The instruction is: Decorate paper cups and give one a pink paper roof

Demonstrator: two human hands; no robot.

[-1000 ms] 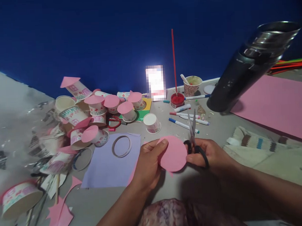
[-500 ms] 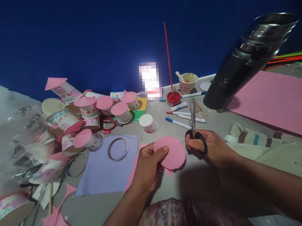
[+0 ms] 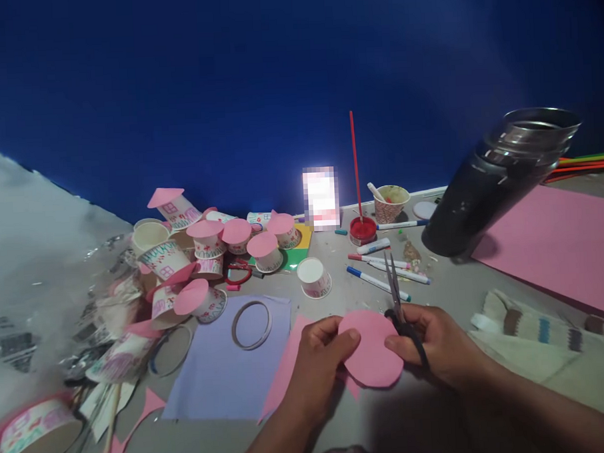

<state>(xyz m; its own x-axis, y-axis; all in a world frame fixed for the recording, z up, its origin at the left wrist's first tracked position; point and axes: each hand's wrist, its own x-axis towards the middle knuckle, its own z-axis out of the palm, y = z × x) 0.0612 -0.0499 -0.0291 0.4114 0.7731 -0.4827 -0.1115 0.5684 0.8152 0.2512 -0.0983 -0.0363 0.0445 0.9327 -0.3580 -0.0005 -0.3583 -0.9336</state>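
A pink paper circle (image 3: 372, 357) is pinched at its left edge by my left hand (image 3: 322, 356), thumb on top. My right hand (image 3: 437, 344) is closed round the black handles of a pair of scissors (image 3: 395, 292), whose blades point away from me, slightly parted. The right thumb also rests at the circle's right edge. Pink scrap paper (image 3: 353, 386) shows beneath the circle. Just beyond the hands stands a small upturned paper cup (image 3: 314, 278) with drawn marks.
Decorated paper cups with pink tops (image 3: 207, 234) crowd the left side. A tape roll (image 3: 251, 325) lies on lilac paper (image 3: 209, 384). Markers (image 3: 377, 282), a red paint pot (image 3: 363, 230) and a paper cup (image 3: 391, 204) sit at the back. A dark flask (image 3: 495, 181) stands right, near a cloth (image 3: 528, 363).
My right hand, with the scissors, has moved in so its thumb meets the circle's right edge. The view has tilted upward, so the things on the table appear lower.
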